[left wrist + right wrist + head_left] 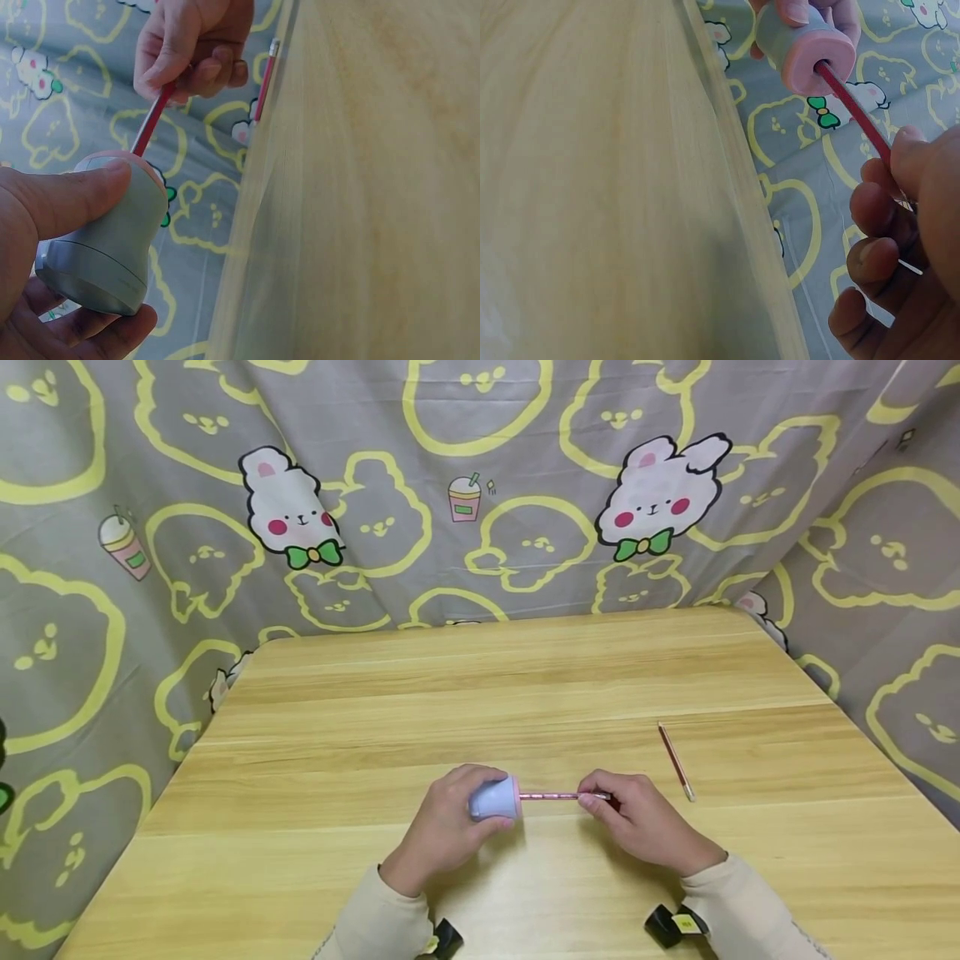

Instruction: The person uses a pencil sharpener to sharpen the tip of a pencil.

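Observation:
My left hand point(450, 818) grips a pale blue pencil sharpener point(492, 799) with a pink end face, thumb and fingers around its body. In the right wrist view the pink face point(799, 71) shows a round hole with a red pencil point(855, 111) going into it. My right hand point(637, 814) pinches that pencil near its other end, between thumb and forefinger. Both hands hold the sharpener and pencil roughly level, in line, above the table. The pencil's tip is hidden inside the sharpener.
A second red pencil point(676, 762) with a white eraser end lies on the wooden table point(465, 693), beyond my right hand. Patterned grey curtains point(375, 527) hang behind the table and along its sides. Black wrist cameras point(663, 927) sit under the beige sleeves.

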`<state>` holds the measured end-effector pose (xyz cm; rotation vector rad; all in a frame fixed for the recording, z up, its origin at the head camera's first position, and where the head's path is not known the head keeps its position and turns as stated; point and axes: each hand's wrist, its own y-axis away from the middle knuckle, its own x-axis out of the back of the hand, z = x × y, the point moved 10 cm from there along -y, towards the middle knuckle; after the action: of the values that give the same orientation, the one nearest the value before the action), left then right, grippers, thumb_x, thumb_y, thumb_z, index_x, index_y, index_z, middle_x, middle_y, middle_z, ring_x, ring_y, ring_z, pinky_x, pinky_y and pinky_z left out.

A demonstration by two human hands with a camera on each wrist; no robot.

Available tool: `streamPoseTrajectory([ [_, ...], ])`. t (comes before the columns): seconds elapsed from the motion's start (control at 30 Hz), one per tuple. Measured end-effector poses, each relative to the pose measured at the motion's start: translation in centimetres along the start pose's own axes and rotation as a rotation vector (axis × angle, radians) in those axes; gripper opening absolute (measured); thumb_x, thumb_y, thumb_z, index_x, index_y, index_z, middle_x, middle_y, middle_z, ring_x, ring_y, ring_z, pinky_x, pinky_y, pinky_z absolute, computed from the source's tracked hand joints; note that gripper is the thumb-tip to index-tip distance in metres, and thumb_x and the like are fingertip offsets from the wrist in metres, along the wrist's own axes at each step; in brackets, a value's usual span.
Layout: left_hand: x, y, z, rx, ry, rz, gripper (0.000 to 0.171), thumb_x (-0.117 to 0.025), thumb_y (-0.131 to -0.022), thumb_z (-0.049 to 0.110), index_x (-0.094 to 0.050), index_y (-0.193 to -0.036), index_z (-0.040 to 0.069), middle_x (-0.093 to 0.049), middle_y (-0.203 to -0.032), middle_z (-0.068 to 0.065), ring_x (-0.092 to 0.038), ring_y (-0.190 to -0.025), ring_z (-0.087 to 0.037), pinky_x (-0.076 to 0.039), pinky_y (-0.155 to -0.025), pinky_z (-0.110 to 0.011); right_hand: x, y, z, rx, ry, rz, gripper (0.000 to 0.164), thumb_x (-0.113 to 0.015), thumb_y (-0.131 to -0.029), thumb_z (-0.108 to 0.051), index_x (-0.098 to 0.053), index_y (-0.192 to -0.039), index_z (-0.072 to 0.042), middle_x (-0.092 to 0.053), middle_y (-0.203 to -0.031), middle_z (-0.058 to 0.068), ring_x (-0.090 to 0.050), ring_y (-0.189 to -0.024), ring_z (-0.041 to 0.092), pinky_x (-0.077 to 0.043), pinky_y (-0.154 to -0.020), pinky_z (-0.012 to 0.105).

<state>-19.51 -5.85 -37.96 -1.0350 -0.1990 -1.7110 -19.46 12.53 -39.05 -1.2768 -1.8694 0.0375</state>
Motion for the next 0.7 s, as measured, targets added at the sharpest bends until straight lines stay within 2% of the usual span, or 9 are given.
streamPoseTrajectory([
  [0.33,0.06,0.01,0.11,-0.006,0.007,0.004,0.047,-0.086,-0.073,0.017,-0.065,-0.115,0.009,-0.066,-0.113,-0.005,-0.060,-0.091,-0.018,-0.051,-0.070,-0.029,0.21,-0.08,-0.47,0.064,0.027,0.017,0.021,-0.059,-0.093,0.004,-0.063,-0.082,-0.014,-0.045,-0.068,-0.018,-0.044,-0.060,-0.002,-0.042,-0.055,0.021],
  [0.5,0.07,0.01,0.10,-0.005,0.008,0.004,0.047,-0.086,-0.073,0.017,-0.065,-0.115,0.009,-0.066,-0.113,-0.005,-0.060,-0.091,-0.018,-0.051,-0.070,-0.028,0.11,-0.06,-0.16,0.023,0.023,0.003,0.017,-0.059,-0.094,0.001,-0.067,-0.086,-0.011,-0.046,-0.067,-0.017,-0.041,-0.058,-0.003,-0.041,-0.052,0.020],
  [0.7,0.06,0.03,0.06,-0.004,0.009,0.004,0.047,-0.086,-0.073,0.017,-0.065,-0.115,0.009,-0.066,-0.113,-0.005,-0.061,-0.092,-0.018,-0.051,-0.070,-0.028,-0.12,0.03,0.23,-0.026,0.010,-0.016,0.010,-0.064,-0.092,-0.003,-0.066,-0.099,-0.010,-0.047,-0.067,-0.018,-0.038,-0.055,-0.003,-0.038,-0.047,0.019],
])
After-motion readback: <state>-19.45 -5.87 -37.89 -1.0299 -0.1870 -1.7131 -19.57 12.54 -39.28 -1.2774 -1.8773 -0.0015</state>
